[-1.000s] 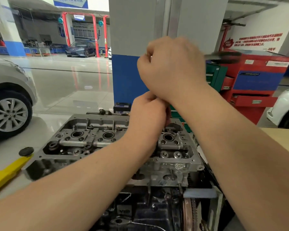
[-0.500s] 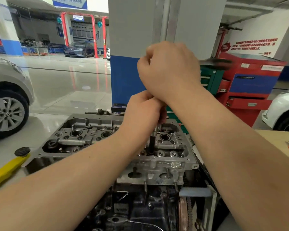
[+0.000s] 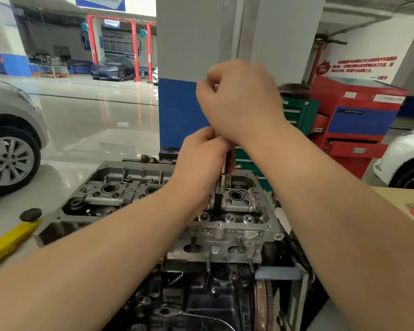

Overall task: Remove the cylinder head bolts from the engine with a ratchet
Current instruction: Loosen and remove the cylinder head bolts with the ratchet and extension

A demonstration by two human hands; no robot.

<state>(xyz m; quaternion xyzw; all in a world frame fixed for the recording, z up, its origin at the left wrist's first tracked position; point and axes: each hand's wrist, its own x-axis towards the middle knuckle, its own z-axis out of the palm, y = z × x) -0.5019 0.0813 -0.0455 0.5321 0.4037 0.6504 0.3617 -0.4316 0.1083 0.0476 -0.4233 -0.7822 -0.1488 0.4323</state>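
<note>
Head view shows the left hand (image 3: pixel 202 158) gripping the upright extension bar (image 3: pixel 221 187) whose socket sits down in the cylinder head (image 3: pixel 237 211) near its right end, while the right hand (image 3: pixel 239 99) above is clenched around the ratchet handle (image 3: pixel 294 88). If the bar tilts under the swing, the socket could likely slip off the bolt and round it, driving knuckles into the casting.
</note>
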